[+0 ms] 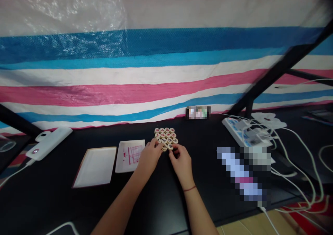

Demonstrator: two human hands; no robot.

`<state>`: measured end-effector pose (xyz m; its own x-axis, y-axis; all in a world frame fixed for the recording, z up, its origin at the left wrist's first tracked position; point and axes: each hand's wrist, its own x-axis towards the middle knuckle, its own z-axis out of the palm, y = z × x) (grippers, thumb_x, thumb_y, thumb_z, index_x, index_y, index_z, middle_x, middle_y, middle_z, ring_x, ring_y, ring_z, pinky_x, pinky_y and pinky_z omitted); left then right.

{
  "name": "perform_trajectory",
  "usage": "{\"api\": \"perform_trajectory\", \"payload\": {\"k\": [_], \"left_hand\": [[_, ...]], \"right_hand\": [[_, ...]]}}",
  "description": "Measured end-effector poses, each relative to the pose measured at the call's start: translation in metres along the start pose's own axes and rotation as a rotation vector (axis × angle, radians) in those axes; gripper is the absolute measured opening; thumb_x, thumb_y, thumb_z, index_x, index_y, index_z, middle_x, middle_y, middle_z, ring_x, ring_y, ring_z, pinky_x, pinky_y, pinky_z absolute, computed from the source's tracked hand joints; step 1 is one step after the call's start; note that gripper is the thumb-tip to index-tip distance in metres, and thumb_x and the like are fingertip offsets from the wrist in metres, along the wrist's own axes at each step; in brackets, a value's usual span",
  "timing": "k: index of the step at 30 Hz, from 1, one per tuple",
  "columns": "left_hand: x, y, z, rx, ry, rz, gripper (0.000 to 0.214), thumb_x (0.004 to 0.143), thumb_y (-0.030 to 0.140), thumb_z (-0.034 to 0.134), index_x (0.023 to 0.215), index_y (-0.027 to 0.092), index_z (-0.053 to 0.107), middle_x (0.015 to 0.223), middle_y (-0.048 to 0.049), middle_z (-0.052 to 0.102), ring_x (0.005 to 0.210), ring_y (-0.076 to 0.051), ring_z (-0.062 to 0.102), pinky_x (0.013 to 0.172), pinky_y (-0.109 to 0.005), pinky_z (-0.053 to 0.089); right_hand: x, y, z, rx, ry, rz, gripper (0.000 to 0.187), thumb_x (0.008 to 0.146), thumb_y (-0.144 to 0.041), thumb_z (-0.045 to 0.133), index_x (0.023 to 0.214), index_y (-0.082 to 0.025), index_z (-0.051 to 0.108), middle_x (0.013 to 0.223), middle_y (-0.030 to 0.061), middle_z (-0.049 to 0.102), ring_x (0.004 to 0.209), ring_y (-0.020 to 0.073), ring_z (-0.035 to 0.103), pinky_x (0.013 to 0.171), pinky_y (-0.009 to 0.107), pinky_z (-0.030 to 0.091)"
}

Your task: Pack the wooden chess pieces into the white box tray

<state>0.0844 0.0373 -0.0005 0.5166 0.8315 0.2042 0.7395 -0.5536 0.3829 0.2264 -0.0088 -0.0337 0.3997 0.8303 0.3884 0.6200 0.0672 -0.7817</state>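
Note:
Round wooden xiangqi pieces [168,135] lie close together in rows on the black table, with red characters on the far rows and dark ones on the near rows. My left hand [152,154] curls at the near left corner of this block, its fingers closed against a front xiangqi piece [164,147] and hiding part of the row. At the near right corner, my right hand [181,160] has thumb and forefinger on either side of another front piece [170,147]. A red string circles the right wrist.
Left of the hands sit a shallow white tray with red line markings [121,164] and a larger white box lid [97,167]. A white device [49,145] is far left. A power strip [234,131] with tangled cables and a blurred object [241,176] occupy the right. Striped sheeting [145,103] hangs behind.

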Motion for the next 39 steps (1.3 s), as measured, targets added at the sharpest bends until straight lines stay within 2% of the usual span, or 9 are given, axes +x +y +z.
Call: {"api": "perform_trajectory", "payload": {"k": [8, 13, 18, 22, 25, 27, 30, 33, 39], "left_hand": [[0.000, 0.000, -0.001, -0.014, -0.037, -0.007, 0.028, 0.088, 0.011, 0.053, 0.112, 0.023, 0.059, 0.108, -0.0059, 0.054, 0.093, -0.020, 0.057, 0.082, -0.034, 0.051], [0.000, 0.001, -0.004, -0.023, 0.004, 0.004, 0.028, 0.088, 0.015, 0.055, 0.115, 0.024, 0.058, 0.109, -0.0063, 0.054, 0.096, -0.021, 0.058, 0.084, -0.034, 0.051], [-0.010, -0.029, -0.028, -0.008, 0.161, -0.014, 0.026, 0.093, 0.025, 0.048, 0.115, 0.020, 0.061, 0.107, -0.0080, 0.059, 0.095, -0.020, 0.060, 0.085, -0.034, 0.050], [-0.030, -0.080, -0.051, 0.215, 0.150, -0.042, 0.024, 0.092, 0.024, 0.046, 0.102, 0.021, 0.069, 0.102, -0.0083, 0.065, 0.097, -0.024, 0.059, 0.085, -0.039, 0.049], [-0.043, -0.110, -0.057, 0.301, 0.168, -0.055, 0.029, 0.091, 0.025, 0.048, 0.114, 0.020, 0.065, 0.122, -0.0115, 0.062, 0.115, -0.028, 0.054, 0.092, -0.041, 0.046], [-0.048, -0.119, -0.056, 0.318, 0.139, -0.084, 0.033, 0.092, 0.024, 0.046, 0.120, 0.020, 0.062, 0.126, -0.0110, 0.061, 0.116, -0.027, 0.055, 0.093, -0.041, 0.045], [-0.050, -0.117, -0.052, 0.336, 0.096, -0.187, 0.035, 0.093, 0.024, 0.044, 0.123, 0.023, 0.061, 0.118, -0.0088, 0.066, 0.107, -0.025, 0.061, 0.088, -0.040, 0.046], [-0.051, -0.111, -0.050, 0.352, 0.096, -0.253, 0.036, 0.092, 0.022, 0.045, 0.124, 0.025, 0.061, 0.113, -0.0081, 0.068, 0.102, -0.025, 0.062, 0.085, -0.041, 0.045], [-0.054, -0.110, -0.051, 0.321, 0.116, -0.290, 0.038, 0.089, 0.017, 0.046, 0.122, 0.026, 0.063, 0.110, -0.0071, 0.068, 0.099, -0.025, 0.061, 0.085, -0.040, 0.044]], "right_hand": [[-0.002, 0.002, 0.001, -0.117, -0.010, -0.022, 0.017, 0.084, -0.025, 0.050, 0.095, -0.019, 0.062, 0.087, 0.0070, 0.064, 0.074, 0.0201, 0.056, 0.069, 0.033, 0.047], [0.000, 0.000, 0.000, -0.120, -0.006, -0.032, 0.017, 0.085, -0.027, 0.051, 0.096, -0.018, 0.061, 0.088, 0.0073, 0.063, 0.075, 0.0199, 0.056, 0.070, 0.033, 0.047], [-0.004, -0.019, -0.007, -0.060, 0.073, -0.119, 0.016, 0.089, -0.026, 0.048, 0.094, -0.019, 0.061, 0.083, 0.0056, 0.060, 0.078, 0.0192, 0.057, 0.074, 0.034, 0.049], [-0.011, -0.050, -0.004, 0.039, -0.166, -0.291, 0.019, 0.092, -0.021, 0.044, 0.095, -0.020, 0.063, 0.087, 0.0061, 0.063, 0.083, 0.0184, 0.060, 0.079, 0.032, 0.050], [-0.011, -0.076, 0.007, -0.048, -0.450, -0.431, 0.024, 0.091, -0.021, 0.048, 0.110, -0.020, 0.062, 0.105, 0.0088, 0.065, 0.096, 0.0210, 0.060, 0.086, 0.035, 0.049], [-0.009, -0.090, 0.015, -0.168, -0.654, -0.474, 0.031, 0.090, -0.025, 0.051, 0.120, -0.019, 0.058, 0.115, 0.0097, 0.063, 0.099, 0.0221, 0.060, 0.086, 0.035, 0.049], [-0.004, -0.102, 0.021, -0.322, -0.877, -0.466, 0.025, 0.091, -0.029, 0.052, 0.111, -0.018, 0.062, 0.108, 0.0085, 0.064, 0.095, 0.0211, 0.062, 0.081, 0.031, 0.048], [-0.002, -0.105, 0.019, -0.360, -0.955, -0.439, 0.018, 0.092, -0.027, 0.050, 0.098, -0.017, 0.065, 0.100, 0.0072, 0.064, 0.091, 0.0197, 0.062, 0.079, 0.029, 0.047], [0.000, -0.103, 0.013, -0.242, -0.993, -0.330, 0.023, 0.089, -0.017, 0.052, 0.108, -0.017, 0.064, 0.108, 0.0081, 0.062, 0.091, 0.0170, 0.062, 0.082, 0.026, 0.045]]}}
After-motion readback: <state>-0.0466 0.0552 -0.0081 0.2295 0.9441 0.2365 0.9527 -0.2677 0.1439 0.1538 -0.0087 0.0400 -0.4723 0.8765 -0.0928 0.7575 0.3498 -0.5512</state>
